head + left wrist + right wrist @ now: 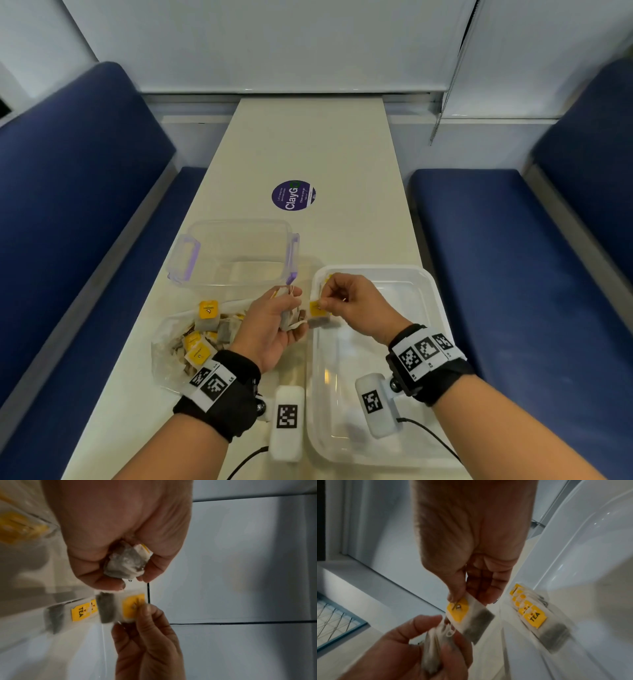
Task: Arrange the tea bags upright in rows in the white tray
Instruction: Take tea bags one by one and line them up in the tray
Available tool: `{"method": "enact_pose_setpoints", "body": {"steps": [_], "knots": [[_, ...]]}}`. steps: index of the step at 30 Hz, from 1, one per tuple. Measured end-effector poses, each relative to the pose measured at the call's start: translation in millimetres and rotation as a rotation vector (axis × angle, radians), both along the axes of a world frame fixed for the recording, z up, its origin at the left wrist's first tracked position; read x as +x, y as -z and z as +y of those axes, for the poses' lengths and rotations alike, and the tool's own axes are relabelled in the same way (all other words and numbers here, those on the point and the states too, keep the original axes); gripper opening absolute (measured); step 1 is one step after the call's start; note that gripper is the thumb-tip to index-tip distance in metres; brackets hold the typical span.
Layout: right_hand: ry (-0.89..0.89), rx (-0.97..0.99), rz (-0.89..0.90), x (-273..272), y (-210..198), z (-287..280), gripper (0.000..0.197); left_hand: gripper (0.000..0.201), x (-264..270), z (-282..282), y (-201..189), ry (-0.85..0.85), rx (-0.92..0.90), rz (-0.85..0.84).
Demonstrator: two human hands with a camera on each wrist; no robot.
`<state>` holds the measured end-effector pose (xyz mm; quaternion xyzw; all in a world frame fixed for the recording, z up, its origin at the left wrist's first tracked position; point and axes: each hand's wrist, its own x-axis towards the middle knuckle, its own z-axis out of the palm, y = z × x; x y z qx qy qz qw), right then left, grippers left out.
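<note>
Under the right hand [356, 305], the white tray [433, 308] holds tea bags in a row [532, 616] at its corner beyond the fingertips. Left of the left hand [274, 322], a clear bag [171, 346] of tea bags. Left hand grips a bunch of tea bags [125, 562]; right hand pinches a single tea bag [467, 616] between both hands.

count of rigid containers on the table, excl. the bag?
2. The clear box with purple latches sits left of centre; the white tray lies right of it, under the right hand. None seem hidden.
</note>
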<state>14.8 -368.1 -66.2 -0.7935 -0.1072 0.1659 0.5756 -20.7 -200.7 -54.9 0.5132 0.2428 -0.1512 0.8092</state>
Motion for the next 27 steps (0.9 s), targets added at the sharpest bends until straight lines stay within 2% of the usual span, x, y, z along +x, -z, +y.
{"method": "enact_pose_setpoints", "body": {"steps": [3,5,6,8,10,11,13,16,22,25,27], "knots": [[0.019,0.051,0.030,0.3,-5.4,-4.5,0.019,0.011,-4.2,2.2,-0.3,0.078,0.142,-0.046],[0.015,0.078,0.029,0.0,-8.3,-5.4,0.015,0.034,-6.7,2.6,0.9,0.152,0.156,-0.080],[0.012,0.096,0.028,-0.5,-9.3,-5.4,0.013,0.040,-7.5,1.9,0.5,0.193,0.167,-0.099],[0.014,0.134,0.036,-1.6,-9.7,-4.7,0.010,0.031,-8.5,-0.4,-0.2,0.254,0.206,-0.133],[0.033,0.175,0.061,-3.4,-8.7,-4.3,0.012,0.012,-7.7,-3.2,-1.0,0.258,0.260,-0.140],[0.034,0.199,0.079,-4.4,-8.2,-4.5,0.014,0.010,-8.0,-4.0,-1.1,0.247,0.269,-0.149],[0.006,0.238,0.113,-5.7,-7.6,-6.2,0.019,0.016,-7.6,-3.4,0.0,0.239,0.267,-0.155],[-0.035,0.237,0.166,-4.8,-9.0,-12.3,0.022,0.008,-7.0,0.6,-1.3,0.280,0.262,-0.151],[-0.153,0.097,0.197,-1.8,-13.2,-21.4,0.013,0.008,-3.6,9.5,1.7,0.273,0.306,-0.181],[-0.190,0.135,0.213,-3.8,-12.2,-21.9,0.012,0.012,-3.5,7.4,4.7,0.263,0.339,-0.217],[-0.156,0.198,0.194,-6.0,-10.0,-18.3,0.006,0.017,-4.6,3.3,5.3,0.278,0.366,-0.258]]}}
